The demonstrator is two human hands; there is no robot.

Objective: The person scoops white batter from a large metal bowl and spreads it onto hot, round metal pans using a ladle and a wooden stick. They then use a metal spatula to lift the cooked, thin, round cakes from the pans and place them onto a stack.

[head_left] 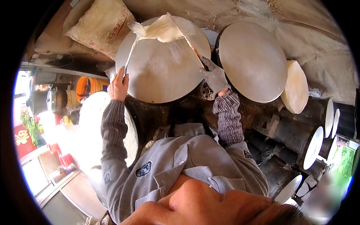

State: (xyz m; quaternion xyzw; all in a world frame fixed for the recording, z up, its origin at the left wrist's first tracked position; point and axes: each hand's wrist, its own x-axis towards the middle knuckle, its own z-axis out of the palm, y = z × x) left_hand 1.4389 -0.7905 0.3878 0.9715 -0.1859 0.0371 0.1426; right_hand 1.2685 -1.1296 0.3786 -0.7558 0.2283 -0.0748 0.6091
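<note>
My bare left hand [118,87] grips the handle of a batter-coated ladle or spoon [130,54], its head near the far left rim of a large round griddle [168,76]. In my right hand [213,75], which wears a grey glove, is a long thin wooden spatula or stick [189,42]. It slants over the griddle's far right part. A pale, soft sheet of batter or dough [163,29] spans between the two tools at the griddle's far side. Whether it touches the plate, I cannot tell.
Right of it stands a second round griddle [253,62], with a pale flat sheet [295,87] hanging beyond. A wide, brightly lit vessel [97,126] is beside my left arm. A sack [104,28], orange bucket [83,90] and several black drums [295,137] stand around.
</note>
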